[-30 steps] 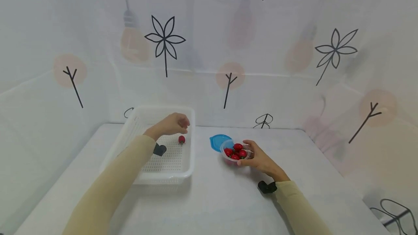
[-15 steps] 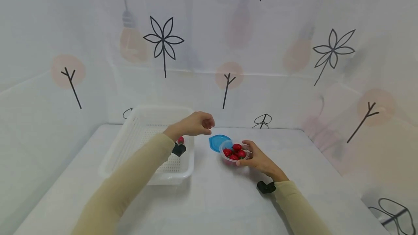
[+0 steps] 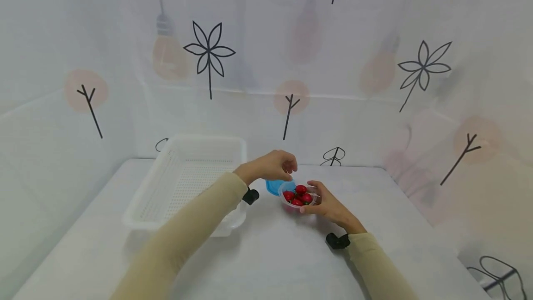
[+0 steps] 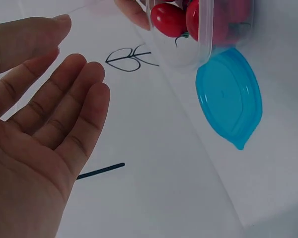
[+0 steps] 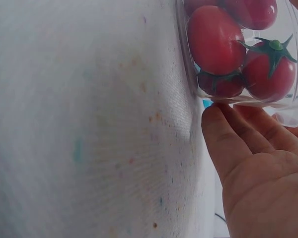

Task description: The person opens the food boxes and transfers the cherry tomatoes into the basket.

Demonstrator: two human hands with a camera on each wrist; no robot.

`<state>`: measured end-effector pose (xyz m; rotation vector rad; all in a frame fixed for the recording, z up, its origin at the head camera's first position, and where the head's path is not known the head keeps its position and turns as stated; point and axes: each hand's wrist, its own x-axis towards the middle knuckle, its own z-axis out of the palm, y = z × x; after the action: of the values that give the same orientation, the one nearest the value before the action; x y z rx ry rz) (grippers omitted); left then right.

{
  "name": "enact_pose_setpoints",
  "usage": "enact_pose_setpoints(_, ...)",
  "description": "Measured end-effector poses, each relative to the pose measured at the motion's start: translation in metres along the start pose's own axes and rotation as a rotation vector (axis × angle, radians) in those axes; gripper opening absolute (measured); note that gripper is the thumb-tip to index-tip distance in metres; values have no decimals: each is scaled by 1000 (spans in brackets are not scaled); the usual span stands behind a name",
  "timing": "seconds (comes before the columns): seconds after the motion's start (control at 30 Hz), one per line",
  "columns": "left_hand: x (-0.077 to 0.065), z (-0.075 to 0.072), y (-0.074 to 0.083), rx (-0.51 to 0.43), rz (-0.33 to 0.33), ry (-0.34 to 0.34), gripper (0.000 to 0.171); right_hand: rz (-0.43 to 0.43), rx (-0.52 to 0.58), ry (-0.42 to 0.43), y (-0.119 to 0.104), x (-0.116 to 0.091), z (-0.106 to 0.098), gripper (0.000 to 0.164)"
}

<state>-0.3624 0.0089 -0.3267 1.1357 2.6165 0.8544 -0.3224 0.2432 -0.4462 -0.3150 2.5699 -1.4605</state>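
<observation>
My right hand grips the near right side of a clear plastic container, thumb at the front and fingers behind. Several red cherry tomatoes with green stems fill it; the right wrist view shows these tomatoes close up through the wall. Just behind and left of the container, my left hand hovers with loosely bent fingers and nothing between them. In the left wrist view its palm is bare. A blue lid lies on the table by the container, partly covered by the left hand in the head view.
A white perforated plastic basket stands on the left of the white table, with my left forearm crossing over its near right corner. A patterned white cloth hangs behind the table.
My left hand has moved right, from over the basket to near the container. The tomato seen in the basket is now hidden behind the left arm. My right hand keeps its hold.
</observation>
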Motion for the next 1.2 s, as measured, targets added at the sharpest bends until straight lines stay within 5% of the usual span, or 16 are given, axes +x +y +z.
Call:
enact_pose_setpoints(0.23,14,22,6,26,-46,-57,18,-5,2,4,1,0,0,98)
enact_pose_setpoints(0.53,25,46,-6,30,-124,-80,31,-10,-10,-6,2,1,0,95)
enact_pose_setpoints(1.2,29,59,-4,89,-165,-124,43,-57,15,-38,0,-2,-3,90)
